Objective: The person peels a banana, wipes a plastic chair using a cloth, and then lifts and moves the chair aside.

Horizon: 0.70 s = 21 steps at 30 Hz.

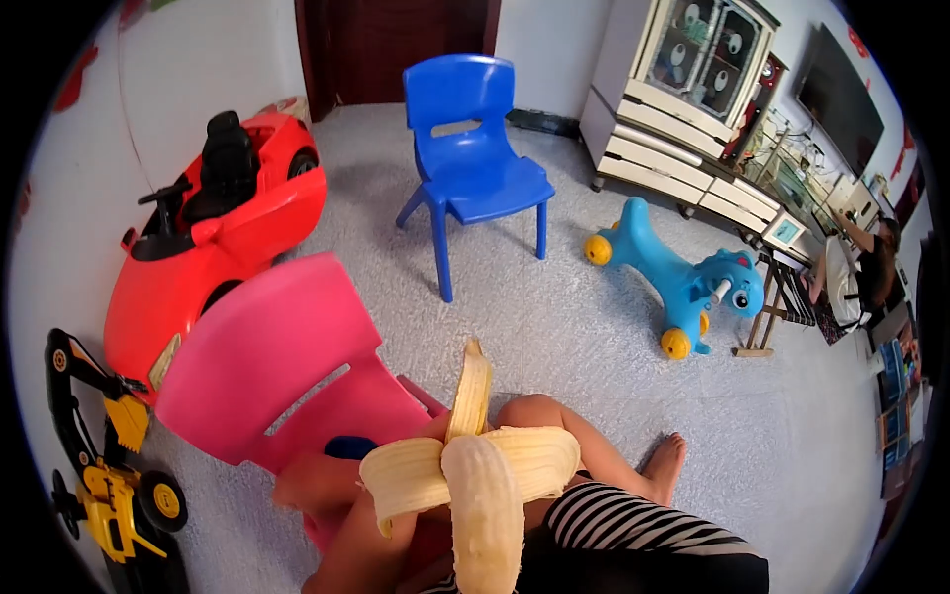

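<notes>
A partly peeled banana is close in front of me at the bottom centre, its pale flesh pointing toward the camera. Its peel spreads in strips to the left, right and away from me. Whatever holds the banana is hidden behind the peel. Bare skin shows on both sides, but I cannot make out the fingers of my left hand or my right hand. A bare foot rests on the floor to the right, near black-and-white striped cloth.
A pink chair stands left, a blue chair ahead. A red toy car and yellow toy excavator line the left. On the right are a blue ride-on toy, white cabinet and another person.
</notes>
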Available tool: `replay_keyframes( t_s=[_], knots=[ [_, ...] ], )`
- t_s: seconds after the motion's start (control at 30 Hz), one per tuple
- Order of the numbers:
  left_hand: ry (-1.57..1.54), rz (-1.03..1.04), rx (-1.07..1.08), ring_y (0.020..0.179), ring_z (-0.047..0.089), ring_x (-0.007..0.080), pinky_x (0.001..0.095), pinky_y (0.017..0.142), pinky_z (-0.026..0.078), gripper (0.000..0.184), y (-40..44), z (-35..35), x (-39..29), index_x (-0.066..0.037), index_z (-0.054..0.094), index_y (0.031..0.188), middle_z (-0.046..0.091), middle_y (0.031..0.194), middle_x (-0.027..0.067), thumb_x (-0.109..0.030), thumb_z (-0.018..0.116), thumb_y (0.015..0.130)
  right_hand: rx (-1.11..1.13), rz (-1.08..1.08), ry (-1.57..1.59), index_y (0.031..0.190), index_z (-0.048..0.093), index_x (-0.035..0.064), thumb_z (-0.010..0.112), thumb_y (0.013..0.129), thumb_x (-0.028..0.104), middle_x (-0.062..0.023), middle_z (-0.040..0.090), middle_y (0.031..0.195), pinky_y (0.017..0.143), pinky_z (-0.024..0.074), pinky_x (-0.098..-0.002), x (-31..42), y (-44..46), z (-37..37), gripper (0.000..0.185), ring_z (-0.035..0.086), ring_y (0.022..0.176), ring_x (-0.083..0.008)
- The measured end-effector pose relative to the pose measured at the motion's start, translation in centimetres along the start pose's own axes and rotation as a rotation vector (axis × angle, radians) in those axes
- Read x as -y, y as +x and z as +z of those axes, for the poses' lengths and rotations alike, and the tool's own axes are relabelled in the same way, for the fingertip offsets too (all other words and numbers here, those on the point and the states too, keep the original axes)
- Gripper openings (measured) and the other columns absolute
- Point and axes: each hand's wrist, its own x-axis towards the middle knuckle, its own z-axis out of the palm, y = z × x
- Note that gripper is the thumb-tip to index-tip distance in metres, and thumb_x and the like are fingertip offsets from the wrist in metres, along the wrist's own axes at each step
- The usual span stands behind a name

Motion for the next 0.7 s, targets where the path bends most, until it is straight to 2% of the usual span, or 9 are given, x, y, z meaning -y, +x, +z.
replay_keyframes(
  t_s=[0.47, 0.7],
  knots=[
    [0.011, -0.025, 0.073, 0.078, 0.056, 0.0148, 0.0314, 0.060, 0.045, 0.067, -0.6, -1.7, -0.4, -0.011, 0.048, 0.141, 0.062, 0.111, 0.0110, -0.062, 0.054, 0.098, 0.075, 0.064, -0.058, 0.115, 0.060, 0.0055, 0.051, 0.101, 0.028, -0.0101, 0.069, 0.101, 0.074, 0.0548, -0.0364, -1.0, 1.3, -0.5, 0.028, 0.067, 0.085, -0.0231],
    [0.000, 0.063, 0.122, 0.079, 0.056, 0.0146, 0.0314, 0.061, 0.045, 0.065, 2.0, -1.2, -0.1, -0.011, 0.049, 0.140, 0.062, 0.111, 0.0101, -0.061, 0.053, 0.099, 0.074, 0.081, -0.117, 0.111, 0.061, 0.0062, 0.052, 0.099, 0.026, -0.0103, 0.069, 0.098, 0.072, 0.0541, -0.0372, -1.1, 1.0, -0.7, 0.025, 0.067, 0.083, -0.0241]
  ],
)
